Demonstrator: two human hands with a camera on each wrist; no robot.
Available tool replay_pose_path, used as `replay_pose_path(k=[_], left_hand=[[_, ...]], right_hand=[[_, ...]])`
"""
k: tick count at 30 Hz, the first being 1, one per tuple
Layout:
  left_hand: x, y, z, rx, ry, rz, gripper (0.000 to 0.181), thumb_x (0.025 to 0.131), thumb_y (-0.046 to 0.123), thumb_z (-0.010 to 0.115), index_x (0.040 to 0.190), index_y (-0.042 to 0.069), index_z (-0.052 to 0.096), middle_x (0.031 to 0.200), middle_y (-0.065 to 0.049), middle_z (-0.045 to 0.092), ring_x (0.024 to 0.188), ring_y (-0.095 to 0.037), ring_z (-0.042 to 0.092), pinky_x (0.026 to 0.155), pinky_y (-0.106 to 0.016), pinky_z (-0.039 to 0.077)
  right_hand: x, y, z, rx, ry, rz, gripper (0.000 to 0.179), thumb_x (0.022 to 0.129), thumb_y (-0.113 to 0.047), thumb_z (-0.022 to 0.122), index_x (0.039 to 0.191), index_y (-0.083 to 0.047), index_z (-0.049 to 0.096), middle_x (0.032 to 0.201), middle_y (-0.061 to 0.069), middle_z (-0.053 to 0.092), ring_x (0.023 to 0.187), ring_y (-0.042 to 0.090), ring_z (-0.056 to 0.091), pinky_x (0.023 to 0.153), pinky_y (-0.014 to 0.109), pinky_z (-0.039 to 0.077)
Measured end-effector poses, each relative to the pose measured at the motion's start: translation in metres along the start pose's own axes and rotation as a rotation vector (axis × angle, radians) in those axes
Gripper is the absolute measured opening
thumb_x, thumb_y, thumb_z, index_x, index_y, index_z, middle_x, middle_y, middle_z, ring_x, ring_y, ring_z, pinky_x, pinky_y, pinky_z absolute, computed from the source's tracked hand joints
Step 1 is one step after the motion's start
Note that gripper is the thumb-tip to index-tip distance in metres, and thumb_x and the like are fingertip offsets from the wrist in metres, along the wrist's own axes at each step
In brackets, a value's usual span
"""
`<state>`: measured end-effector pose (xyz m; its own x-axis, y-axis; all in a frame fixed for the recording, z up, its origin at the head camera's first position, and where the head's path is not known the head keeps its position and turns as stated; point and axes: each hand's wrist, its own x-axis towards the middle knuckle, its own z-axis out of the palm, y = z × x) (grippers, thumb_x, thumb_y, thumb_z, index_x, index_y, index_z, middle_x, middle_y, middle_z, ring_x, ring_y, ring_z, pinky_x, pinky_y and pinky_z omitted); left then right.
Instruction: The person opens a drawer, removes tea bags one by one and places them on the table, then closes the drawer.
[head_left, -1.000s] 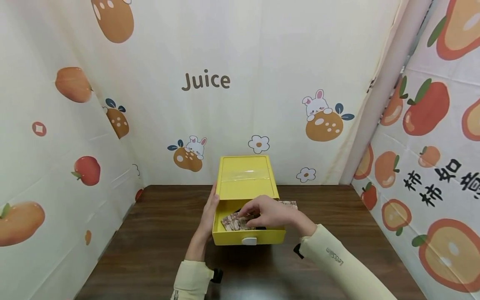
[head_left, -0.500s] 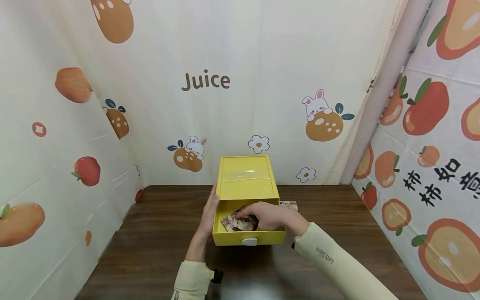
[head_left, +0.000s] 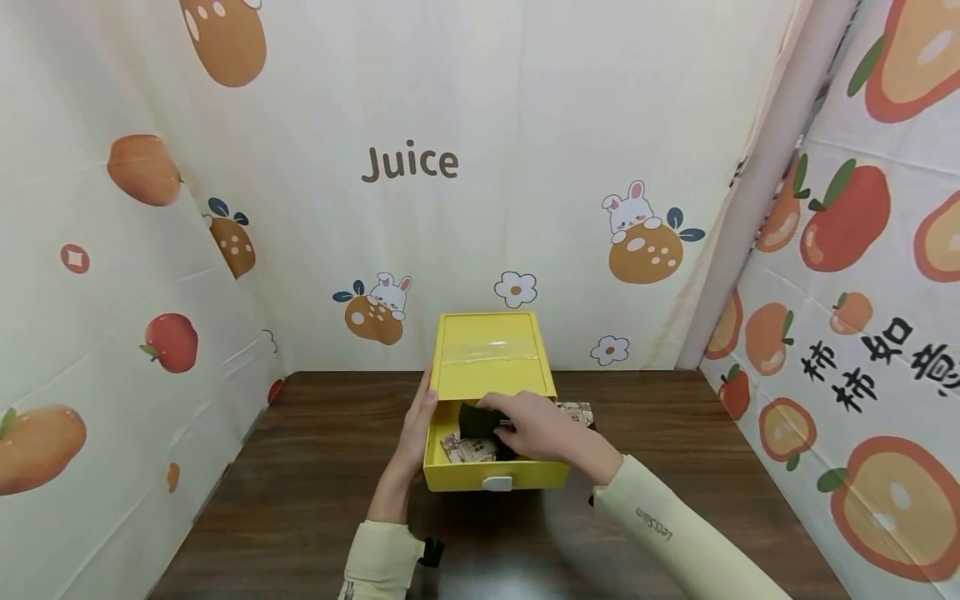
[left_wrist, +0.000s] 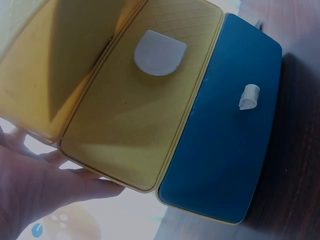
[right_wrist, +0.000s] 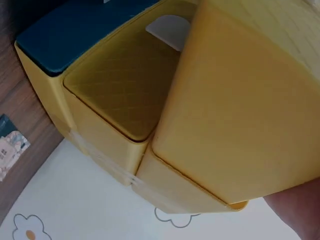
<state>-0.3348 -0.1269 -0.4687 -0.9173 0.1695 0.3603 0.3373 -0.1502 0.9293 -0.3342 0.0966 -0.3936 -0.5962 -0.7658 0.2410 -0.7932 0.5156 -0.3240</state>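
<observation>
A yellow cabinet (head_left: 491, 379) stands on the table with its top drawer (head_left: 450, 478) pulled out toward me. My left hand (head_left: 414, 429) lies along the cabinet's left side, fingers fairly straight; the left wrist view shows this hand (left_wrist: 40, 185) beside the drawer fronts. Inside the drawer, my right hand (head_left: 536, 425) pinches a dark packet (head_left: 478, 421) between thumb and fingers. Under it a floral-printed packet (head_left: 468, 450) lies on the drawer's bottom. In the right wrist view, the drawer's wall (right_wrist: 225, 110) hides most of the right hand.
Below the open drawer are a shut yellow drawer (left_wrist: 125, 105) and a shut dark blue one (left_wrist: 220, 130), both with white handles. Another floral packet (head_left: 576, 413) lies on the brown table (head_left: 300, 500), right of the cabinet. A printed curtain (head_left: 300, 208) hangs behind.
My right hand reached onto the packets in the drawer, then pinched the dark packet and raised it slightly. The left hand stays at the cabinet's side.
</observation>
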Motion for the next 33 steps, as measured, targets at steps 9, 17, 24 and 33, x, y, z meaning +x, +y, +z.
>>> replay_pose_path(k=[9,17,24,33], left_hand=[[0.0,-0.001,0.002,0.003,-0.005,-0.003,0.052,0.108,0.029,0.024,0.157,0.027,0.008,0.161,-0.003,0.008,0.141,-0.027,0.019,0.109,-0.055,0.019],[0.002,0.001,0.003,-0.013,0.003,0.002,0.051,0.108,0.03,0.024,0.157,0.027,0.009,0.161,-0.002,0.007,0.143,-0.025,0.014,0.111,-0.054,0.015],[0.002,0.01,0.001,-0.001,-0.012,-0.024,0.051,0.108,0.023,0.021,0.157,0.023,0.006,0.162,-0.003,0.004,0.144,-0.023,0.009,0.113,-0.053,0.01],[-0.002,0.021,0.002,-0.007,-0.028,-0.038,0.053,0.108,0.019,0.021,0.157,0.015,0.002,0.162,-0.008,0.001,0.145,-0.028,0.006,0.112,-0.056,0.007]], right_hand=[[-0.009,-0.002,-0.001,0.233,0.316,-0.097,0.01,0.087,-0.007,0.07,0.094,-0.014,0.071,0.083,-0.011,0.061,0.063,0.007,0.048,0.055,0.022,0.042],[-0.018,-0.008,-0.014,0.386,0.587,-0.075,0.022,0.093,0.003,0.061,0.109,-0.009,0.067,0.106,0.004,0.068,0.092,0.016,0.065,0.074,0.029,0.053],[-0.034,0.008,-0.024,0.268,0.803,-0.101,0.037,0.087,0.018,0.058,0.117,-0.001,0.069,0.112,0.013,0.069,0.074,0.02,0.061,0.061,0.018,0.044],[-0.06,0.056,-0.026,0.052,0.954,-0.031,0.035,0.085,0.018,0.061,0.112,0.0,0.072,0.111,0.015,0.069,0.102,0.028,0.066,0.092,0.023,0.046]])
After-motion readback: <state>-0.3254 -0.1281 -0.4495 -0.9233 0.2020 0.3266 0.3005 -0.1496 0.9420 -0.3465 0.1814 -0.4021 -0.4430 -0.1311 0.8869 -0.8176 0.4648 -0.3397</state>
